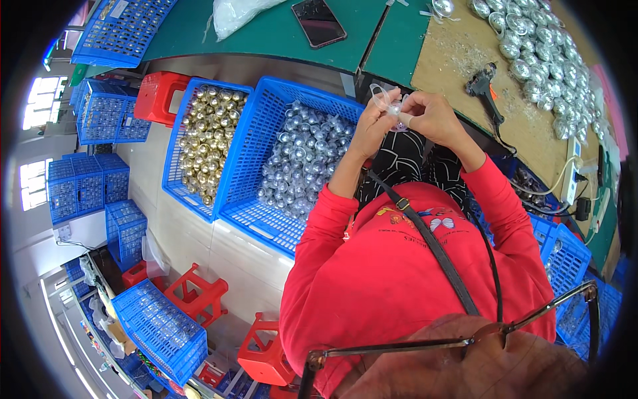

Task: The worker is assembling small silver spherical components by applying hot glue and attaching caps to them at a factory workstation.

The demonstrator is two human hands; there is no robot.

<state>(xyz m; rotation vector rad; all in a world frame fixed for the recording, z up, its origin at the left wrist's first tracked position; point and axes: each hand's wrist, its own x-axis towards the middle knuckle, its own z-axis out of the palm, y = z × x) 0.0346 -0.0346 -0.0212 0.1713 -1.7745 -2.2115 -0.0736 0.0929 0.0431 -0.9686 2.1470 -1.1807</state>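
Observation:
Over my lap, my left hand [373,128] and my right hand [433,118] meet with closed fingers around a small clear plastic ball ornament [397,109]. A pale translucent loop rises from it beside my left fingers. Partly covered by my fingertips, the ornament does not show its full shape. Left of my arms stands a blue crate [256,223] heaped with silvery clear ball ornaments [306,163]. Right of my hands, a black glue gun [484,86] rests on a brown work board [446,63], its cord hanging over the edge.
Silver ball ornaments [541,56] cover the board's far right, near a white power strip [570,171]. A phone [319,23] and a white plastic bag [234,14] lie on the green table [193,40]. Gold balls [209,133] fill another crate. Red stools [199,292] and stacked blue crates [86,186] stand left.

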